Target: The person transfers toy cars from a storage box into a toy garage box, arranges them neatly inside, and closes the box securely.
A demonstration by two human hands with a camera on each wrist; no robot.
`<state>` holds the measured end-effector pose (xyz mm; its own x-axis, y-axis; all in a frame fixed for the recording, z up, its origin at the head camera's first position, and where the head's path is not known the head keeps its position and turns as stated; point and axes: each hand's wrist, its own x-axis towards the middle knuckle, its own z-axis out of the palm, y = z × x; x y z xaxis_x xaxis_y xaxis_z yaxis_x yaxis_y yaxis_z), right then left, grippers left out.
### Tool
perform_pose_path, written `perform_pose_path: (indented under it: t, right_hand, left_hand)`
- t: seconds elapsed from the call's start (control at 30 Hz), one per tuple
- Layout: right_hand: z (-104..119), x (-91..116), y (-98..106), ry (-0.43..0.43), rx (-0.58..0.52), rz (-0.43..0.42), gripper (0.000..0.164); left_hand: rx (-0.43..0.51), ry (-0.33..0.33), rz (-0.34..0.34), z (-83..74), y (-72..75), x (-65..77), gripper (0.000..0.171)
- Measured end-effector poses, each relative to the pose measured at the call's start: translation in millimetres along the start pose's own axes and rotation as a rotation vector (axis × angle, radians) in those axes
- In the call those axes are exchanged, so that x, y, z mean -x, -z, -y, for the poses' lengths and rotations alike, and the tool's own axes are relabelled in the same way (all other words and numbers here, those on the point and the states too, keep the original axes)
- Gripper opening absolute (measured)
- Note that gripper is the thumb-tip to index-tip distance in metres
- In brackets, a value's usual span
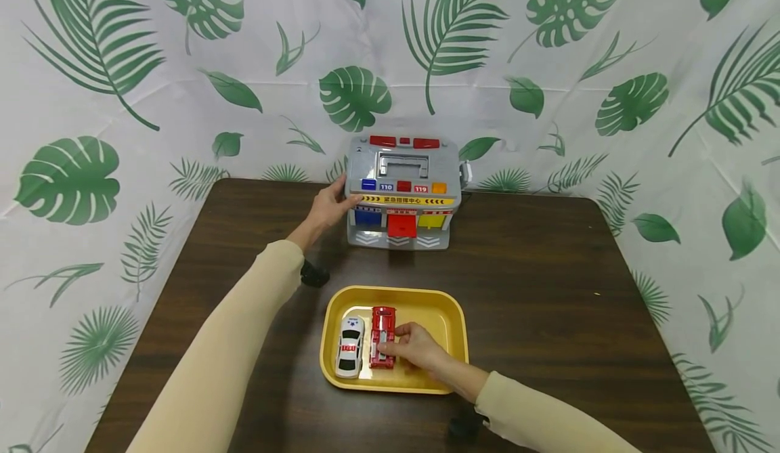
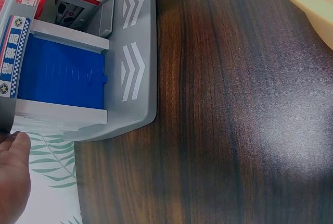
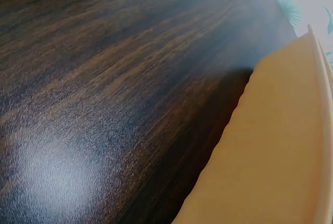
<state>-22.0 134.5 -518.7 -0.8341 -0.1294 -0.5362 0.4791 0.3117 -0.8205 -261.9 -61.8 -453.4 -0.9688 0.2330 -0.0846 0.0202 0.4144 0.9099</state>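
A grey toy emergency station point(image 1: 399, 168) stands at the back of the table. My left hand point(image 1: 329, 208) holds its left side, thumb over the front edge of the roof. From the left wrist, the blue door point(image 2: 62, 73) is down and the middle bay beside it stands open, its red door point(image 1: 402, 226) jutting forward in the head view. My right hand point(image 1: 420, 348) reaches into a yellow tray point(image 1: 447, 311) and pinches a red toy fire truck point(image 1: 383, 317) between thumb and fingers. A white toy police car point(image 1: 350, 348) lies left of the truck.
The dark wooden table point(image 1: 536, 290) extends to both sides of the tray. A white cloth with green leaves point(image 1: 274, 101) hangs behind the station. In the right wrist view, the tray's outer wall point(image 3: 270, 151) fills the right side and conceals the hand.
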Motion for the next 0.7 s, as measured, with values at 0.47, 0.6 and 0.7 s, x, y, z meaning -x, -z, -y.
perform_pose_path:
  t: [0.47,0.6,0.7]
  right_hand:
    - [3.9,-1.7,-0.1,-0.107,-0.087,0.075,0.043]
    - [4.0,-0.1,0.5,-0.113,-0.083,0.077,0.044]
    - [5.3,1.8,1.6,-0.102,-0.09,0.087,0.043]
  left_hand:
    - [0.001,0.01,0.01,-0.4,-0.5,0.8,0.076]
    - [0.004,0.015,0.008,-0.3,-0.9,0.7,0.076]
    - [0.004,0.018,0.0,-0.2,-1.0,0.6,0.075]
